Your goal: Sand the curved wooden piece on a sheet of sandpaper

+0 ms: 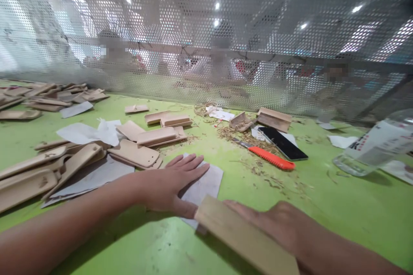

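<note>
My left hand (169, 187) lies flat with its fingers spread on a pale grey-white sheet of paper (211, 182) on the green table. In my right hand (280, 223) is a flat, light brown bamboo piece (241, 236), gripped along its far side. One end of the piece is at the sheet's lower edge, close to my left thumb; whether they touch I cannot tell. Just beyond my left hand sits a pair of bamboo pieces (134, 153) with small holes at one end.
More bamboo pieces (29, 184) and crumpled white paper (92, 132) lie on the left. An orange-handled utility knife (271, 157), a black phone (283, 143) and shavings (258, 172) are beyond my right hand. A clear plastic bottle (371, 146) stands right. Perforated screen (180, 21) behind.
</note>
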A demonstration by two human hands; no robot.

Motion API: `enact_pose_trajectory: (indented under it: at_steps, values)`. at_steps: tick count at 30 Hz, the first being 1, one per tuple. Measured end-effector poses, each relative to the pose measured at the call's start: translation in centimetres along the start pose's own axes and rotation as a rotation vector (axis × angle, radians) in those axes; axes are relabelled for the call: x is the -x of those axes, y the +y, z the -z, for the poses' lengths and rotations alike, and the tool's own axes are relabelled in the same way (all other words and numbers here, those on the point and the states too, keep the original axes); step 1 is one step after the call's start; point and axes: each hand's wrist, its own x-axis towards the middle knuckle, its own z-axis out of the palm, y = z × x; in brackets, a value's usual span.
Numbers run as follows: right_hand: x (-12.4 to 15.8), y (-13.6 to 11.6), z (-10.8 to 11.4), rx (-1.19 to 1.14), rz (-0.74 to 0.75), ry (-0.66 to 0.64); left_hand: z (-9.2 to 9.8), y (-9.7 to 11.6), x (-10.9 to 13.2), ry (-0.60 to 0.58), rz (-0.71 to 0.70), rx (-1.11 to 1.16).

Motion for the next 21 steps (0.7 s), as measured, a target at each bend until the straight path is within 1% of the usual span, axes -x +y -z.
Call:
enact_pose_trajectory:
  at_steps: [1, 3, 4, 6, 7, 10, 11, 14, 18, 21]
  values:
    - [-0.03, 0.02, 0.05, 0.042, -0.032, 0.045, 0.04, 0.03, 0.01, 0.0, 0.001, 0.007]
    - [-0.13, 0.01, 0.16, 0.114, -0.048, 0.093, 0.14, 0.11, 0.05, 0.002, 0.016, 0.016]
    - [-0.2, -0.05, 0.22, 0.117, -0.034, 0.087, 0.21, 0.17, 0.06, 0.003, 0.021, 0.009]
    - [-0.32, -0.26, 0.3, 0.051, 0.023, 0.006, 0.32, 0.28, 0.08, -0.01, 0.027, -0.007]
    - [-0.37, -0.37, 0.34, 0.023, 0.028, -0.019, 0.36, 0.33, 0.09, -0.019, 0.031, -0.009]
    - [-0.42, -0.55, 0.39, 0.08, -0.073, 0.066, 0.38, 0.37, 0.09, -0.016, 0.043, 0.008]
    - [-0.39, -0.55, 0.36, 0.077, -0.078, 0.064, 0.37, 0.35, 0.1, -0.005, 0.037, 0.008]
    - [-0.24, -0.36, 0.17, -0.009, -0.01, -0.032, 0.33, 0.31, 0.15, 0.006, 0.015, 0.003]
    - [-0.03, -0.21, -0.09, 0.153, -0.095, 0.1, 0.43, 0.39, 0.22, -0.002, 0.04, 0.011]
    - [0.08, -0.38, -0.31, 0.043, 0.045, -0.021, 0.48, 0.39, 0.2, -0.011, 0.027, -0.018]
